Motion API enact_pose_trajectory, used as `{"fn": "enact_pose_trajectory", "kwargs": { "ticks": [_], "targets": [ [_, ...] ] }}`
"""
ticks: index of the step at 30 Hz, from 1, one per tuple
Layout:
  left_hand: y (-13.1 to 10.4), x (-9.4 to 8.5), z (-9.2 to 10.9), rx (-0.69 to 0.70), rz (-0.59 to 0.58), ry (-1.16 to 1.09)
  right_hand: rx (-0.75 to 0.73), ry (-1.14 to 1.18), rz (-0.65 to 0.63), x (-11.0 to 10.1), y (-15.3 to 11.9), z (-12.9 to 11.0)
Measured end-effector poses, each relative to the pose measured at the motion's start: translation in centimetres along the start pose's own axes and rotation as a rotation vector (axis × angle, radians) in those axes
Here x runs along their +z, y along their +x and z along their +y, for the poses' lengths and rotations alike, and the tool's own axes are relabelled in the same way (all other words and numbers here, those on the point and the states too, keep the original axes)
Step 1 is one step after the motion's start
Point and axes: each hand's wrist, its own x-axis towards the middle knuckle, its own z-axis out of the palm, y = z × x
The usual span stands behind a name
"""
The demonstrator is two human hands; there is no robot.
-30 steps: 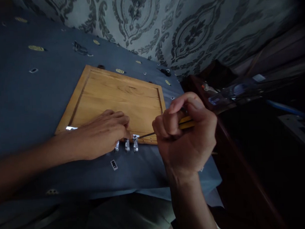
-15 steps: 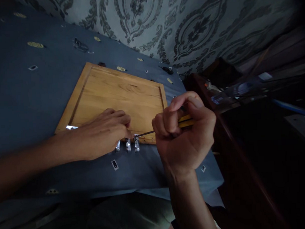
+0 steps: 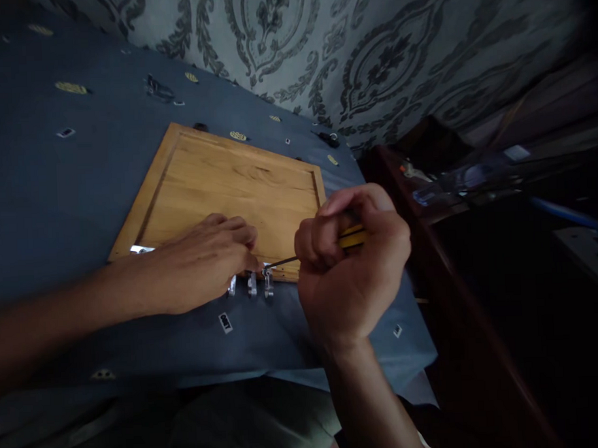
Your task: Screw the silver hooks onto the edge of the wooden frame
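Note:
A wooden panel [image 3: 239, 190] with a raised frame lies flat on the cloth-covered table. Several shiny metal hooks [image 3: 268, 285] hang over its front edge. My right hand [image 3: 352, 268] is closed round the yellow and black handle of a screwdriver [image 3: 352, 238]. Its thin shaft points left, and the tip meets the metal at the rightmost visible hook. My left hand [image 3: 209, 263] rests over the panel's front edge, fingers curled and fingertips against the metal just left of that tip. What those fingertips pinch is hidden. A shiny metal end [image 3: 141, 250] shows beyond my left wrist.
A blue-grey patterned cloth [image 3: 105, 159] covers the table. Behind the panel lie a dark tool [image 3: 327, 139] and a dark object [image 3: 157, 90]. A patterned wall [image 3: 273, 42] rises at the back. Dark red furniture [image 3: 458, 290] bearing assorted items stands at the right.
My right hand has shifted slightly left and turned a little with the screwdriver. The tip stays at the same hook, and my left hand has hardly moved.

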Motion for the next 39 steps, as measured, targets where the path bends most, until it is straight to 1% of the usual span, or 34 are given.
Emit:
{"fn": "enact_pose_trajectory", "kwargs": {
  "ticks": [3, 6, 9, 12, 15, 17, 18, 20, 23, 25, 29, 35, 39],
  "targets": [
    [0.0, 0.1, -0.1, 0.023, 0.014, 0.002, 0.025, -0.034, -0.008, -0.2, -0.1, 0.1],
    [-0.1, 0.3, -0.4, 0.058, 0.032, 0.024, 0.076, -0.041, -0.091, -0.8, -0.1, 0.0],
    [-0.1, 0.4, -0.5, 0.076, 0.036, 0.029, 0.036, -0.064, -0.176, -1.5, 0.1, -0.1],
    [0.1, 0.1, -0.2, 0.045, -0.001, 0.028, 0.004, -0.077, -0.219, -2.0, 0.6, -0.2],
    [0.2, -0.2, 0.2, 0.013, -0.025, 0.021, 0.049, 0.012, -0.308, -2.0, 0.9, -0.1],
    [0.2, -0.4, 0.3, 0.017, -0.018, 0.006, 0.085, 0.076, -0.369, -1.8, 0.9, 0.0],
    [0.2, -0.4, 0.4, 0.022, -0.009, -0.001, 0.095, 0.094, -0.376, -1.6, 0.8, 0.1],
    [0.2, -0.4, 0.3, 0.028, -0.001, -0.014, 0.083, 0.096, -0.327, -1.1, 0.5, 0.1],
    [0.2, -0.2, 0.2, 0.020, -0.014, -0.022, 0.032, 0.063, -0.207, -0.4, 0.0, 0.2],
    [0.2, -0.2, 0.2, 0.021, -0.016, -0.016, 0.009, 0.051, -0.165, 0.0, -0.1, 0.2],
    [0.1, -0.1, 0.1, 0.034, 0.001, -0.002, -0.027, 0.050, -0.127, 0.5, -0.2, 0.2],
    [0.2, 0.0, 0.0, 0.037, 0.002, 0.002, -0.057, -0.004, -0.096, 0.5, -0.4, 0.1],
    [0.2, 0.1, 0.0, 0.045, 0.004, 0.010, -0.063, 0.009, -0.070, 0.6, -0.4, 0.4]
  ]
}}
